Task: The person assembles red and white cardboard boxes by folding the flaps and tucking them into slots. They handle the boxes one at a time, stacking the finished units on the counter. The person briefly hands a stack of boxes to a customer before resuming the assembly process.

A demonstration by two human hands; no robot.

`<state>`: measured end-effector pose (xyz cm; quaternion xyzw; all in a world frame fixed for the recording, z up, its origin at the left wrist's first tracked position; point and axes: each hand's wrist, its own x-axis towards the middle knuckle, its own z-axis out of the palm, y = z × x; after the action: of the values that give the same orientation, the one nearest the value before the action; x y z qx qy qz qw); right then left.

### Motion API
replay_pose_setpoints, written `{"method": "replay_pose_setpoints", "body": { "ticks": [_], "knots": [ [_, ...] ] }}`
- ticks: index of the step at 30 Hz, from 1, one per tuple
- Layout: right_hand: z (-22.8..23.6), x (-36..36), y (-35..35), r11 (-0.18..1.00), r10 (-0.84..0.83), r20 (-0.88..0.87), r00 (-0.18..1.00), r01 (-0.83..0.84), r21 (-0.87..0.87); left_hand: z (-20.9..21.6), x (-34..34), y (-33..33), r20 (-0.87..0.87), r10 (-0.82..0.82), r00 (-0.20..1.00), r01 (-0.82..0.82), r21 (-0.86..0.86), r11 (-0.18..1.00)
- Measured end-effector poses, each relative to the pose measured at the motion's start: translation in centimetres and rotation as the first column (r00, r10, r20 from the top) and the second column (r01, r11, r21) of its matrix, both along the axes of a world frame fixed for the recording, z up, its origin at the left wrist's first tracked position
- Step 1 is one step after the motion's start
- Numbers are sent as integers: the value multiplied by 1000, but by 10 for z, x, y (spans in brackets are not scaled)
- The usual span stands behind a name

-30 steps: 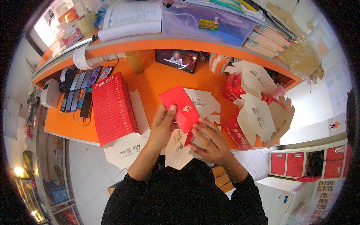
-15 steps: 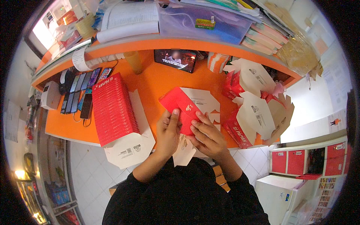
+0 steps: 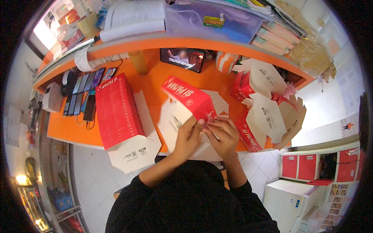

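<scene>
A partly folded red and white cardboard food box [image 3: 189,100] is held over the middle of the desk, its red side wall tilted up and facing me. My left hand [image 3: 187,136] is closed on its near edge, thumb at the corner. At that same corner my right hand [image 3: 223,135] pinches the red card; the fingers hide the fold. Left of my hands lies a long row of nested red boxes [image 3: 118,110] with white flaps sticking out. Several folded boxes with open white lids [image 3: 265,116] stand to the right.
Phones [image 3: 83,87] lie at the desk's left end by a white device [image 3: 52,97]. A lit tablet [image 3: 182,59] leans at the back under an orange shelf [image 3: 186,44] bearing a purple bin [image 3: 213,26]. A striped cup [image 3: 226,62] stands beside the tablet.
The box has turned in my hands, so its printed red side and white inner flap now show. My fingers have moved together at its right near corner.
</scene>
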<state>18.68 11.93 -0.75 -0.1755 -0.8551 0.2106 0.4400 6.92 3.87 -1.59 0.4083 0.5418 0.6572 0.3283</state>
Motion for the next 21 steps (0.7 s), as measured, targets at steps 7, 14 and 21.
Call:
{"method": "replay_pose_setpoints", "body": {
  "ticks": [7, 14, 21],
  "knots": [
    [37, 37, 23, 974, 164, 224, 961, -123, -189, 22, -58, -22, -803, -443, 399, 261, -364, 894],
    [24, 55, 28, 970, 241, 518, 820, -190, -151, 36, -50, -18, -934, -299, 195, 248, -248, 936],
    [-57, 91, -5, 839, -438, -107, 893, 448, 310, 35, -32, -8, -744, 352, 568, 60, 464, 884]
  ]
}}
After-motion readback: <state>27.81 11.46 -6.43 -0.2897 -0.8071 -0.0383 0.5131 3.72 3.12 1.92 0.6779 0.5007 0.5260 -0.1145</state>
